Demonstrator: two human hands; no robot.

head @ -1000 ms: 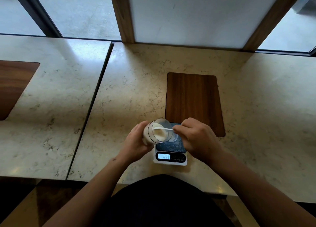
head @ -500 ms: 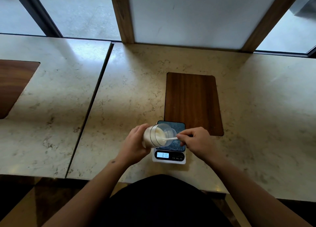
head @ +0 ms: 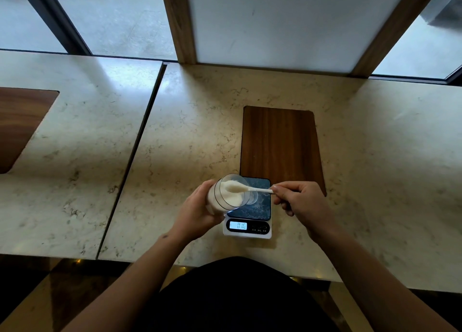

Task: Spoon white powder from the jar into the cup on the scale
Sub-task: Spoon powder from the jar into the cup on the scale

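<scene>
My left hand [head: 197,213] holds a clear jar [head: 225,194] of white powder, tilted with its mouth toward the right, over the left edge of the scale [head: 250,214]. My right hand [head: 298,203] pinches the handle of a white spoon [head: 257,190]. The spoon's bowl sits at the jar's mouth, heaped with powder. A small clear cup [head: 253,198] stands on the scale's dark platform, mostly hidden behind the jar's rim. The scale's lit display [head: 238,225] shows digits.
The scale rests near the front edge of a marble tabletop [head: 375,156]. A dark wood inlay [head: 280,144] lies just behind it. A second marble table [head: 62,144] adjoins on the left across a narrow gap. Windows and a white panel stand behind.
My right hand has drawn back to the right. The spoon's bowl now lifts out at the jar's mouth loaded with powder, and more of the scale platform shows.
</scene>
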